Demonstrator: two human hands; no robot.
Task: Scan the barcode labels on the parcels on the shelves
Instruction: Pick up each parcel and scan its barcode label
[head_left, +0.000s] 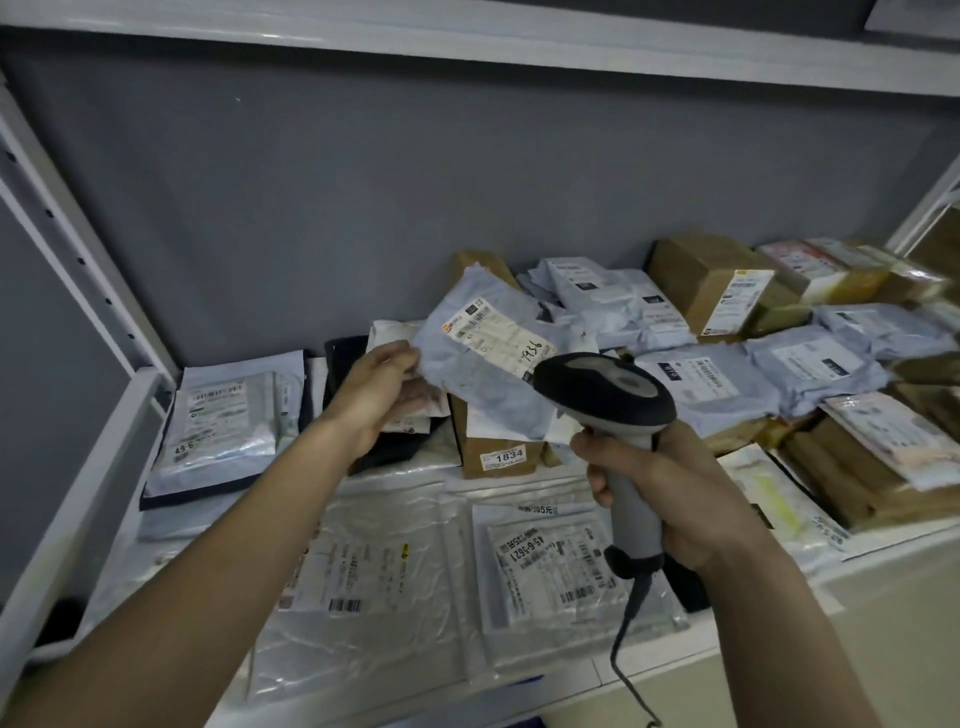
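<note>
On the shelf (779, 582), flat mailers (363, 571) lie along the front edge. A bagged parcel (223, 421) lies near the left edge. Boxes (711, 280) and bags pile toward the back right corner. Mid-shelf, the left hand (374, 395) holds a bag parcel (488, 353) above a small box (501, 454); the scanner (605, 389), in the right hand (670, 488), is just right of its label (498, 335).

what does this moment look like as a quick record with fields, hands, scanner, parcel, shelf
left hand: pinches the edge of the grey mailer bag, lifted off the pile
right hand: grips the handle of the barcode scanner
scanner aim: head close to the bag's label, handwritten 1936 on it
below the bag: cardboard box marked 1834
shelf: white metal, many bags and boxes on it
</note>
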